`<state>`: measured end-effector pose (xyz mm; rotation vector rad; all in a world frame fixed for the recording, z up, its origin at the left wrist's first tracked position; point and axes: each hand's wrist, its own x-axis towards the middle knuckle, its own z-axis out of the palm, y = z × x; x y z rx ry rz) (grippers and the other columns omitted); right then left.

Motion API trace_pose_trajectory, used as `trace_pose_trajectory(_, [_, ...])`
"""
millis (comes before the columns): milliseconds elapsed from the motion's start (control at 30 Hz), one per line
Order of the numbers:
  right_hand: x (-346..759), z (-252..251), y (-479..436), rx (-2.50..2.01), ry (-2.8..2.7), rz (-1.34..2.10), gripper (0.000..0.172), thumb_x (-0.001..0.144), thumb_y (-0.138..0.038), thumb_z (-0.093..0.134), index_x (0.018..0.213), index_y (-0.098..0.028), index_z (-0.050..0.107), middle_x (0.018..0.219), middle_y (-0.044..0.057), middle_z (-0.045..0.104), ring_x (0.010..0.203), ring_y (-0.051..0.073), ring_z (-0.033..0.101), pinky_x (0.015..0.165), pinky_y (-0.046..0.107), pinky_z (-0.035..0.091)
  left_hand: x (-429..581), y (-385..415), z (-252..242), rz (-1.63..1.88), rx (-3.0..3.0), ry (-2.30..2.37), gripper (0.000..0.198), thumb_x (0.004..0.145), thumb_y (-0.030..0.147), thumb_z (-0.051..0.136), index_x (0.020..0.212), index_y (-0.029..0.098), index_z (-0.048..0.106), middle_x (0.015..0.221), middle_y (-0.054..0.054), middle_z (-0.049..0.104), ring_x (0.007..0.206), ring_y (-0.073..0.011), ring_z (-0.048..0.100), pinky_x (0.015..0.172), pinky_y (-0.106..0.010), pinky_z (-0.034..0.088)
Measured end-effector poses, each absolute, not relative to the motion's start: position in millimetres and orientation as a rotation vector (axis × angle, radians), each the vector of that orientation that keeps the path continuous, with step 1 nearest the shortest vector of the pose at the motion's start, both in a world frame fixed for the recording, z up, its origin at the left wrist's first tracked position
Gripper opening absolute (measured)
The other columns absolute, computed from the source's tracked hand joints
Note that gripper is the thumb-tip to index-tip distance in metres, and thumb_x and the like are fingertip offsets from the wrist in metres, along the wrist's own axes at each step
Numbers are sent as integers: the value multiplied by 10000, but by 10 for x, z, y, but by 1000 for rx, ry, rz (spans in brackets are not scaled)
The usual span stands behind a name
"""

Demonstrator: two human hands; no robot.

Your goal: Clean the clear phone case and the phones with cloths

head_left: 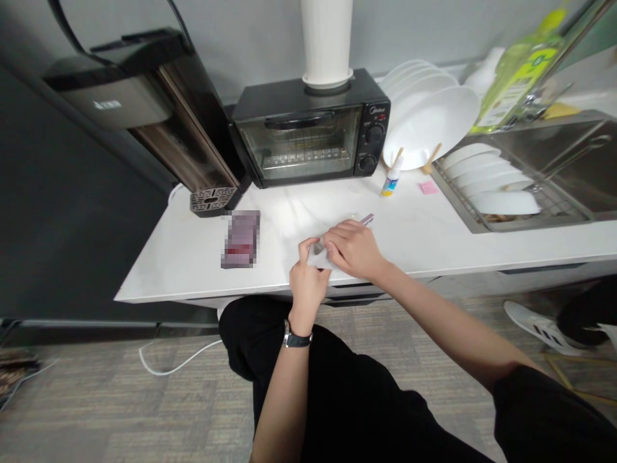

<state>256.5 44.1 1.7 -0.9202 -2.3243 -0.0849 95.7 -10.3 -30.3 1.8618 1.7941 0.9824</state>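
My left hand (307, 280), with a watch on its wrist, pinches a small whitish piece (319, 258) above the front part of the white counter (279, 251). My right hand (353, 247) is closed over the right side of the same piece, its fingers bent. A thin pinkish stick-like item (367, 219) shows just beyond my right hand; whether the hand touches it I cannot tell. On the counter to the left lies a purple, pixelated flat object (241, 239). A small glue-like bottle (392, 177) with a yellow base stands further back, and a pink paper square (428, 187) lies beside it.
A black toaster oven (308, 138) carrying a white pot (328, 45) stands behind, with a dark dispenser machine (193, 128) at left. White plates (424, 116), a green bottle (518, 83) and a metal sink (578, 154) are at right. A person's shoe (542, 326) is on the floor.
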Motion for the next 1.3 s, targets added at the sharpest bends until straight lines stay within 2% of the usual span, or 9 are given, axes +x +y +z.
trace_pose_trajectory(100, [2741, -5, 587, -1083, -2245, -142, 379, 1068, -265, 370, 777, -226, 609, 740, 68, 673, 727, 243, 540, 786, 411, 363, 964, -91, -346, 1029, 1804, 1725, 436, 919, 217, 773, 1276, 255, 525, 897, 26, 768, 806, -192, 767, 724, -256, 517])
trace_pose_trajectory(233, [2911, -4, 658, -1233, -2119, -134, 387, 1059, -240, 346, 760, -231, 593, 743, 74, 669, 747, 253, 555, 796, 414, 377, 966, -67, -384, 1079, 1858, 1719, 324, 948, 337, 784, 1178, 243, 576, 882, 17, 762, 801, -175, 746, 731, -249, 501])
trace_pose_trajectory(367, [2732, 56, 473, -1085, -2217, -46, 327, 1035, -228, 376, 922, -209, 682, 773, 49, 716, 767, 239, 619, 917, 413, 408, 947, -56, -369, 1016, 1985, 1739, 148, 906, 219, 794, 974, 212, 663, 843, -13, 734, 780, -187, 708, 727, -269, 484])
trace_pose_trajectory(467, [2565, 118, 392, -1126, -2242, 3, 296, 1008, -236, 416, 1045, -185, 705, 788, 48, 734, 725, 228, 628, 827, 385, 411, 933, -54, -360, 992, 2020, 1738, 106, 881, 143, 767, 865, 195, 676, 830, -26, 714, 767, -190, 679, 704, -278, 463])
trace_pose_trajectory(567, [2558, 139, 451, -1173, -2306, -43, 348, 1052, -328, 409, 951, -183, 709, 772, 69, 734, 701, 226, 622, 771, 383, 378, 929, -57, -364, 1015, 2034, 1720, 135, 898, 140, 751, 806, 195, 670, 840, -30, 712, 768, -179, 662, 699, -270, 445])
trace_pose_trajectory(767, [2858, 68, 700, -1454, -2196, -219, 506, 1071, -312, 332, 683, -197, 637, 671, 105, 673, 607, 222, 521, 690, 401, 303, 939, -64, -372, 1116, 2117, 1666, 284, 1000, 292, 717, 750, 198, 619, 766, -4, 658, 685, -143, 595, 651, -264, 375])
trace_pose_trajectory(1000, [2426, 17, 492, -1062, -2351, -159, 501, 1100, -317, 330, 769, -188, 683, 715, 71, 699, 691, 207, 544, 740, 388, 312, 943, -72, -398, 1035, 2063, 1792, 31, 891, 158, 755, 893, 186, 742, 881, -59, 751, 795, -209, 707, 685, -281, 443])
trace_pose_trajectory(1167, [2439, -50, 604, -1050, -2321, -198, 513, 1097, -335, 326, 748, -193, 674, 687, 76, 676, 673, 210, 520, 712, 392, 296, 944, -81, -375, 971, 2080, 1804, 25, 896, 170, 741, 887, 193, 743, 908, -68, 757, 832, -221, 715, 706, -288, 453])
trace_pose_trajectory(1300, [2758, -82, 783, -1182, -2222, -231, 526, 1096, -320, 311, 677, -216, 612, 636, 77, 623, 621, 219, 492, 699, 404, 301, 951, -76, -345, 997, 2127, 1733, 223, 989, 257, 700, 775, 201, 668, 824, -28, 705, 751, -170, 651, 681, -277, 407])
